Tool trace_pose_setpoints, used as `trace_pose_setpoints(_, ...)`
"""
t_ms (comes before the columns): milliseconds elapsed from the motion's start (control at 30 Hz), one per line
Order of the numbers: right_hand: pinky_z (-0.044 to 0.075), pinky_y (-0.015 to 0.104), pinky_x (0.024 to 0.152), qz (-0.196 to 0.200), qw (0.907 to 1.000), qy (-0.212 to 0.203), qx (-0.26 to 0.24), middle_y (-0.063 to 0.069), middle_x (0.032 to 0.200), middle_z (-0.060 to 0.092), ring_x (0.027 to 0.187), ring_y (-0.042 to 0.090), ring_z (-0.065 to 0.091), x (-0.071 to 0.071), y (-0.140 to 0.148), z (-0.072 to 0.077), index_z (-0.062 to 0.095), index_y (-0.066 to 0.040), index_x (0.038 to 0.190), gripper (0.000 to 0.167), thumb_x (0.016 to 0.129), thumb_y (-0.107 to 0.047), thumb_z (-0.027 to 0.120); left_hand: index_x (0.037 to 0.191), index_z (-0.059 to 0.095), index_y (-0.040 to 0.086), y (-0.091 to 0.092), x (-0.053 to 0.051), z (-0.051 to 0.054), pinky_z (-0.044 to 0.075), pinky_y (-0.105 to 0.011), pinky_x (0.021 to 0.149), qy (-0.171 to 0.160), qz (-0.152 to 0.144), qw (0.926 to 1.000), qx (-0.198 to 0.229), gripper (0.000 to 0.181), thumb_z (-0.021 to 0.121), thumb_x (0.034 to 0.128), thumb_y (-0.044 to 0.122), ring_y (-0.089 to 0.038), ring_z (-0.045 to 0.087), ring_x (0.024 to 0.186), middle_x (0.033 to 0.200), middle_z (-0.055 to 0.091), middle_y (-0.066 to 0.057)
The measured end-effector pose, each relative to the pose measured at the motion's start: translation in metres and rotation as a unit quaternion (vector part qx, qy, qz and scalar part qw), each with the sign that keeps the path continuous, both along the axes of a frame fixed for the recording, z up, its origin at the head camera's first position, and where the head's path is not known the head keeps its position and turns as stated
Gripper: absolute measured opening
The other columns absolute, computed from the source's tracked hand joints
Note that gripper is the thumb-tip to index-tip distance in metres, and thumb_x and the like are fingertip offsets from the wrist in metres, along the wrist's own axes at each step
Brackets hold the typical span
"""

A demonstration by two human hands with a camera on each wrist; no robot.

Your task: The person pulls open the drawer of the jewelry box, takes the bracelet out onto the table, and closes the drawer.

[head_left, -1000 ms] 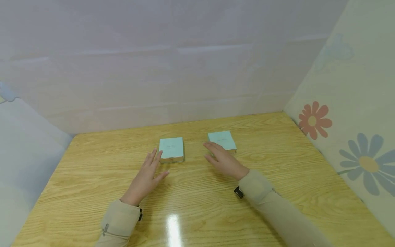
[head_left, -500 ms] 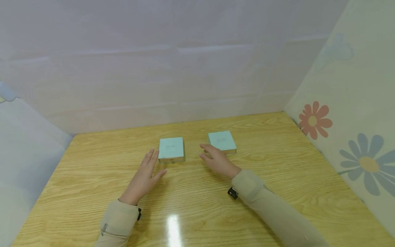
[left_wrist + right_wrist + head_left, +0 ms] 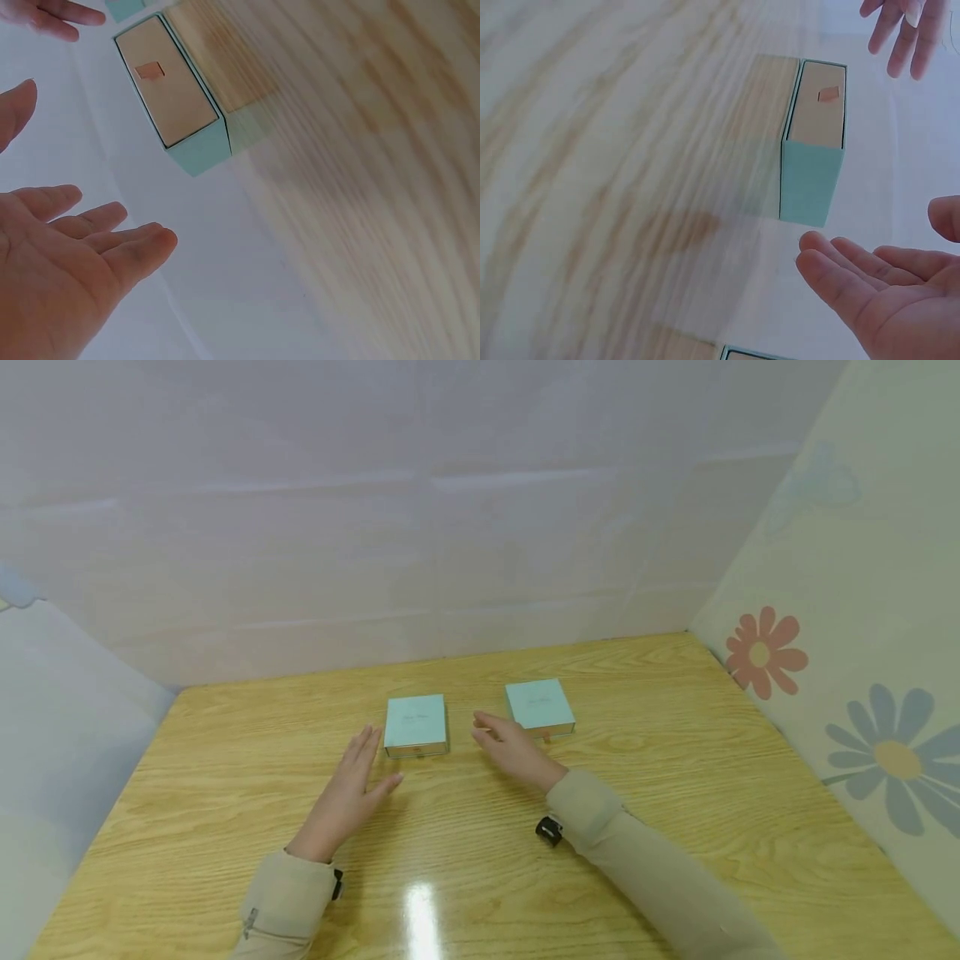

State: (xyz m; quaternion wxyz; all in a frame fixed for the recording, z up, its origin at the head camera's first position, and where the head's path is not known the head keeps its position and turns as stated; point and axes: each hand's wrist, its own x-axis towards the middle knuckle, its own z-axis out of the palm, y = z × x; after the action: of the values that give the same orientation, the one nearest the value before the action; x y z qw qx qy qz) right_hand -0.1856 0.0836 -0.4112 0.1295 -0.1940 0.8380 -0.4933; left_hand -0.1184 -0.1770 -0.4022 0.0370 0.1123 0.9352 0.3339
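Note:
Two flat turquoise boxes lie on the wooden table. The left box (image 3: 416,723) shows a tan front with a small orange pull tab (image 3: 151,70); in the right wrist view the same box (image 3: 814,180) stands beyond the fingertips. Just left of its near corner is my left hand (image 3: 341,802), fingers stretched and thumb spread, holding nothing. The right box (image 3: 540,703) sits slightly farther back, faint lettering on its lid. My right hand (image 3: 517,753) hovers between the boxes, near the right one's front left corner, fingers extended and slightly bent, holding nothing.
The wood-grain table (image 3: 480,860) meets a pale wall sheet (image 3: 435,527) at its back edge. A flowered panel (image 3: 862,693) borders the right side, and a white panel (image 3: 60,735) the left. Both wrists carry black straps (image 3: 550,831).
My right hand has shifted left, away from the right box and toward the gap between the boxes. My left hand has drawn slightly left. Both boxes have stayed put.

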Motion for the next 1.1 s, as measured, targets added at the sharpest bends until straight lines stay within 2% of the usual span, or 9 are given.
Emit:
trace_pose_setpoints(333, 0.037, 0.047, 0.108, -0.008, 0.9999, 0.005, 0.005, 0.026, 0.143, 0.044, 0.130, 0.039, 0.044, -0.006, -0.015, -0.004, 0.036, 0.011, 0.144, 0.047, 0.106, -0.018, 0.041, 0.154, 0.012, -0.002, 0.002, 0.000, -0.001, 0.015, -0.063, 0.111, 0.005, -0.001, 0.9999, 0.009, 0.075, 0.058, 0.0997, 0.024, -0.045, 0.006, 0.144, 0.159, 0.007, -0.024)
trace_pose_setpoints(600, 0.041, 0.050, 0.104, -0.023, 0.9997, -0.002, -0.005, 0.028, 0.134, 0.051, 0.125, 0.040, 0.048, -0.009, -0.030, -0.008, 0.039, 0.013, 0.141, 0.045, 0.106, -0.015, 0.042, 0.153, 0.014, -0.003, 0.002, 0.001, -0.001, 0.014, -0.063, 0.112, 0.005, -0.007, 0.9996, 0.026, 0.074, 0.056, 0.1005, 0.027, -0.044, 0.006, 0.144, 0.159, 0.007, -0.023)
trace_pose_setpoints(867, 0.041, 0.049, 0.104, -0.059, 0.9978, -0.032, -0.001, 0.025, 0.134, 0.052, 0.126, 0.037, 0.049, -0.014, -0.044, -0.007, 0.039, 0.009, 0.143, 0.049, 0.106, -0.024, 0.042, 0.153, 0.015, -0.004, 0.001, 0.001, 0.000, 0.014, -0.063, 0.112, 0.008, -0.006, 0.9996, 0.027, 0.073, 0.056, 0.1006, 0.028, -0.044, 0.006, 0.144, 0.159, 0.009, -0.023)
trace_pose_setpoints(1100, 0.043, 0.049, 0.102, -0.054, 0.9980, -0.026, 0.023, 0.026, 0.133, 0.052, 0.122, 0.037, 0.051, -0.020, -0.056, -0.010, 0.038, 0.011, 0.143, 0.050, 0.106, -0.024, 0.041, 0.152, 0.018, -0.006, 0.001, 0.002, -0.001, 0.017, -0.062, 0.111, 0.010, 0.000, 0.9997, 0.023, 0.072, 0.058, 0.0996, 0.024, -0.045, 0.011, 0.143, 0.158, 0.011, -0.026)
